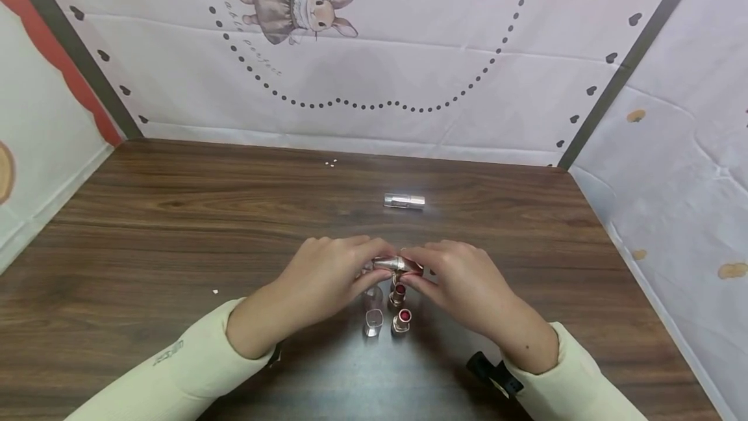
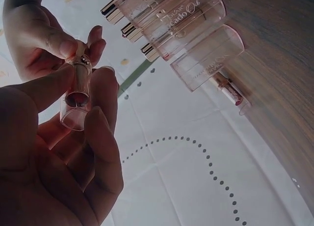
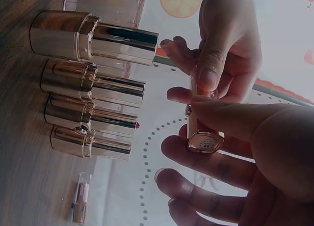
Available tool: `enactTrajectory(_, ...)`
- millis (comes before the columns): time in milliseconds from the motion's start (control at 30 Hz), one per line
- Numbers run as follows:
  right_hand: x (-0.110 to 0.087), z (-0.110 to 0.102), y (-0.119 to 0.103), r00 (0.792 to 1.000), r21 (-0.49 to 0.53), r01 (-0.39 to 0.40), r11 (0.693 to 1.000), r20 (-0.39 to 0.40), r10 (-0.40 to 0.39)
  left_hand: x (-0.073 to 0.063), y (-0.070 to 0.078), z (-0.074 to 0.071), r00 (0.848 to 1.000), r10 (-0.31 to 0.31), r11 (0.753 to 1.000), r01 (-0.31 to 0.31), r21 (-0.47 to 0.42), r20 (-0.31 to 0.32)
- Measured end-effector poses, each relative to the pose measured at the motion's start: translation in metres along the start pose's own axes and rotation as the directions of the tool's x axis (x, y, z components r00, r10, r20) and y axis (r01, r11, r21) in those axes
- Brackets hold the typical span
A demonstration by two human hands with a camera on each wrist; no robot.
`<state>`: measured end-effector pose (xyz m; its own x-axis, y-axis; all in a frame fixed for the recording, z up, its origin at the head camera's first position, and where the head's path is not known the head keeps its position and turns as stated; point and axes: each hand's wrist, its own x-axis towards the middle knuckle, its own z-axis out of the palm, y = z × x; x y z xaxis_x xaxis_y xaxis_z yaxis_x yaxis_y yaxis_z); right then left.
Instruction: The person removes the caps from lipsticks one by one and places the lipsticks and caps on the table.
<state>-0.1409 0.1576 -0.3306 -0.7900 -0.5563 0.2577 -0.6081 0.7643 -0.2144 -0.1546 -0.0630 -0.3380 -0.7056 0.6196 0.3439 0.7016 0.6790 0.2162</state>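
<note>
Over the middle of the table, both hands meet at one lipstick (image 1: 403, 265). My left hand (image 1: 327, 271) holds its clear cap (image 2: 73, 119) between thumb and fingers. My right hand (image 1: 467, 288) grips the gold base (image 3: 205, 141), whose round label faces the right wrist camera. The cap surrounds the tube's end in the left wrist view; whether it is fully seated I cannot tell. Below the hands, several uncapped gold lipsticks (image 3: 117, 91) stand upright in a row. Beside them stands a row of clear caps (image 1: 374, 322), partly hidden by the left hand.
Farther back, another lipstick (image 1: 404, 201) with a clear cap lies on its side on the wooden table (image 1: 234, 193). White specks (image 1: 332, 163) lie near the back edge. A printed cloth wall (image 1: 409, 70) encloses the back and sides.
</note>
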Motion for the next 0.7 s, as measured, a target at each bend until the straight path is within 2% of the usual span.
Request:
enactTrajectory(400, -0.0002, 0.0041, -0.0006, 1.0, -0.013, 0.0, 1.0, -0.004, -0.001, -0.0015, 0.0006, 0.0022, 1.0, -0.015, 1.0, 0.015, 0.003, 0.006)
enactTrajectory(700, -0.0007, 0.0042, -0.0024, 0.999, -0.023, -0.033, 0.999, 0.001, 0.033, -0.0009, 0.0006, 0.0035, 1.0, -0.005, 1.0, 0.005, 0.025, -0.009)
